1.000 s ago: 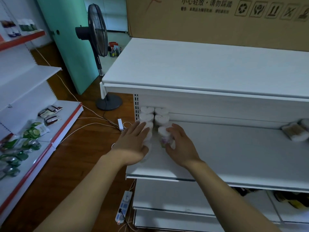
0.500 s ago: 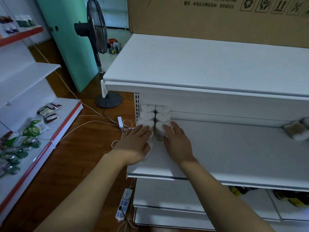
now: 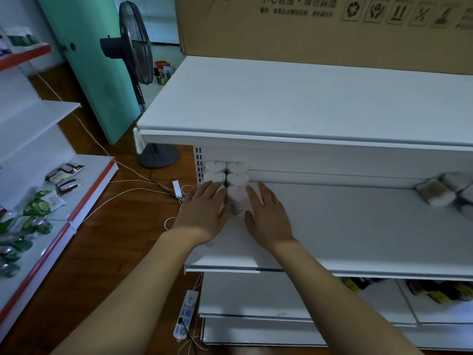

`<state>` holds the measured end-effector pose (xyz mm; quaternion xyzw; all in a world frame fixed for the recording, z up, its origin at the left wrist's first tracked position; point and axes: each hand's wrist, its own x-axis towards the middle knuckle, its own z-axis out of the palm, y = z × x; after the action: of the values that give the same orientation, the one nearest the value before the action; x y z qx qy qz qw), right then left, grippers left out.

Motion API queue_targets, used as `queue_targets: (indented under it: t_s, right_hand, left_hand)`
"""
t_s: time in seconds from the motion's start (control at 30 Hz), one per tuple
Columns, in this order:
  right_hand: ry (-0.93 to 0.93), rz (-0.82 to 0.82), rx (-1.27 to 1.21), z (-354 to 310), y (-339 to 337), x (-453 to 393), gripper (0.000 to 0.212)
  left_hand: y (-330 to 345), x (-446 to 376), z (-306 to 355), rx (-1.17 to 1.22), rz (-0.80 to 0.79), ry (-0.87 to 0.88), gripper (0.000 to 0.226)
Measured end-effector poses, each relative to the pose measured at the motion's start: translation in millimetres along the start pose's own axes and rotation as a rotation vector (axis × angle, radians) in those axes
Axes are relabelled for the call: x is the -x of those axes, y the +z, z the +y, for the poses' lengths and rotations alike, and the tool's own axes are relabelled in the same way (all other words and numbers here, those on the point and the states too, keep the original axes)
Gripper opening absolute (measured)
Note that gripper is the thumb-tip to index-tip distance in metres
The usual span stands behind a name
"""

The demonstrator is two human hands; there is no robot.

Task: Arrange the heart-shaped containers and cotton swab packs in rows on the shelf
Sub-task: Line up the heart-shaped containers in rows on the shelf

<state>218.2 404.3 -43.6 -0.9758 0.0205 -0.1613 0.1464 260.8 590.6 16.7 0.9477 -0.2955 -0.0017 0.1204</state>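
White heart-shaped containers (image 3: 237, 178) stand in two columns at the back left corner of the white middle shelf (image 3: 358, 226). The front container of the right column (image 3: 236, 201) stands uncovered between my hands. My left hand (image 3: 202, 213) lies flat, fingers extended, over the front containers of the left column and hides them. My right hand (image 3: 266, 216) is flat and open against the right side of the front container. Cotton swab packs (image 3: 435, 192) lie loosely at the shelf's far right.
The upper shelf board (image 3: 281, 98) overhangs the rows, with a large cardboard box (image 3: 307, 21) on it. A standing fan (image 3: 135, 42) and a power strip (image 3: 185, 319) with cables are on the floor to the left. Another shelving unit (image 3: 84, 196) holds packets.
My right hand had gripped the front right container and pushed it back against the row. It has now slid off to the container's right side. My left hand stayed over the left column.
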Motion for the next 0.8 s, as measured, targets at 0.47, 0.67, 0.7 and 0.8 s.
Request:
queue_targets:
  t_s: [0.47, 0.67, 0.7, 0.8]
  right_hand:
    - [0.161, 0.175, 0.268, 175, -117, 100, 0.06]
    - [0.253, 0.112, 0.364, 292, -193, 158, 0.061]
    - [0.267, 0.107, 0.37, 311, -204, 165, 0.06]
    - [0.321, 0.084, 0.379, 363, -230, 181, 0.06]
  left_hand:
    - [35, -48, 225, 0.001, 0.037, 0.106, 0.062]
    - [75, -74, 366, 0.028, 0.048, 0.174, 0.061]
    - [81, -78, 387, 0.033, 0.051, 0.18, 0.061]
    - [94, -90, 441, 0.048, 0.03, 0.199, 0.061]
